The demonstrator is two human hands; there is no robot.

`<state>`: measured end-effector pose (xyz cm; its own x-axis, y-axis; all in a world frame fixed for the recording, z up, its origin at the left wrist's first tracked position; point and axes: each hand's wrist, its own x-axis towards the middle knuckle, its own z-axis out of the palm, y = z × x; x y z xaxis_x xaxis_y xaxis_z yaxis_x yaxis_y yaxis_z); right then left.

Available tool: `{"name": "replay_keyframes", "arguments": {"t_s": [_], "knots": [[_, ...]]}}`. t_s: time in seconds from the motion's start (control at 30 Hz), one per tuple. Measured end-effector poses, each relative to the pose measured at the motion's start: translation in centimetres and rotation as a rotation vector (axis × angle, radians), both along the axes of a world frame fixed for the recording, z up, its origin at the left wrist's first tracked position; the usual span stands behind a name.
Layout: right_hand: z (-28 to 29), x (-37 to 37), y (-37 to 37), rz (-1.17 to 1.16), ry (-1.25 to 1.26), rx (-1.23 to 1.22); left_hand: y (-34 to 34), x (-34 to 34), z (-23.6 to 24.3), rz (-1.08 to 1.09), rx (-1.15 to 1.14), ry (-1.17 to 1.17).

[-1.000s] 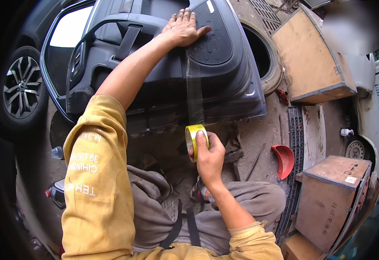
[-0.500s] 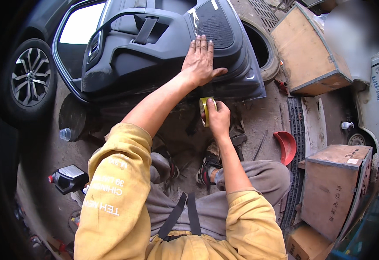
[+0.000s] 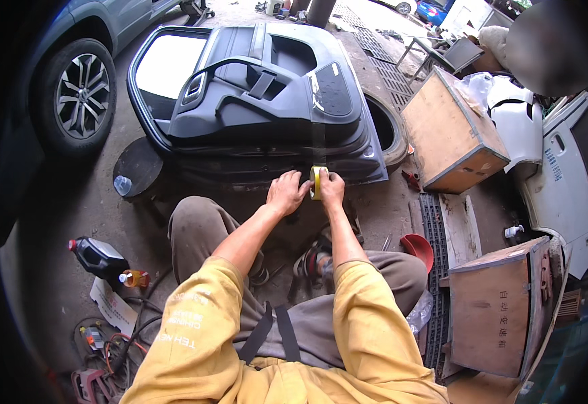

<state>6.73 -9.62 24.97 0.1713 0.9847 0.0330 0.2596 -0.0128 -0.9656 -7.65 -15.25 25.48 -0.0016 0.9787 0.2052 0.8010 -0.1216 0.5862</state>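
Note:
A car door (image 3: 233, 124) lies inner side up, with a dark panel, grab handle and speaker grille. A clear tape strip (image 3: 318, 145) runs from beside the grille down over the near edge to a yellow tape roll (image 3: 316, 182). My right hand (image 3: 331, 190) grips that roll at the edge. My left hand (image 3: 286, 192) is just left of the roll at the door's near edge, fingers slightly apart and curved, with nothing visible in them; whether it touches the door is unclear.
A car wheel (image 3: 81, 94) is left; black stool (image 3: 134, 172), jug (image 3: 99, 262) and hoses (image 3: 142, 310) below it. Right are a tire (image 3: 395, 128), wooden crates (image 3: 445, 128) (image 3: 486, 310), red funnel (image 3: 420, 250), plastic track (image 3: 434, 225) and white vehicle door (image 3: 573, 182).
My left hand has moved down from the door panel to its near edge, beside the roll. The right hand moved slightly up with the tape. The view has tilted, showing more surroundings.

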Motion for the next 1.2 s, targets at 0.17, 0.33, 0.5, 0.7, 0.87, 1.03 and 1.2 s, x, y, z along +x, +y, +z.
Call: {"name": "replay_keyframes", "arguments": {"t_s": [0.17, 0.33, 0.5, 0.7, 0.87, 1.03, 1.2], "knots": [[1.0, 2.2, -1.8, 0.051, 0.101, -0.055, -6.2, 0.6, -1.3, 0.048, -0.355, 0.119], [1.6, 5.5, 0.1, 0.161, 0.191, -0.084, -3.5, 1.9, -6.5, 0.119, -0.467, -0.030], [1.6, 8.7, 3.3, 0.228, 0.197, -0.079, 6.0, 4.3, -15.4, 0.086, -0.415, -0.445], [0.9, 8.2, 7.1, 0.290, 0.269, -0.089, 12.2, 6.5, -21.1, -0.095, -0.352, -0.878], [3.0, 10.0, 8.6, 0.197, 0.183, -0.123, 12.6, 6.4, -8.7, -0.097, -0.555, -0.738], [6.6, 9.4, 7.8, 0.264, 0.107, -0.154, 20.5, 0.7, 2.0, 0.069, -0.923, -1.349], [10.2, 8.8, 8.8, 0.217, 0.181, -0.149, 26.5, -0.9, 5.2, 0.116, -1.039, -1.708]]}}
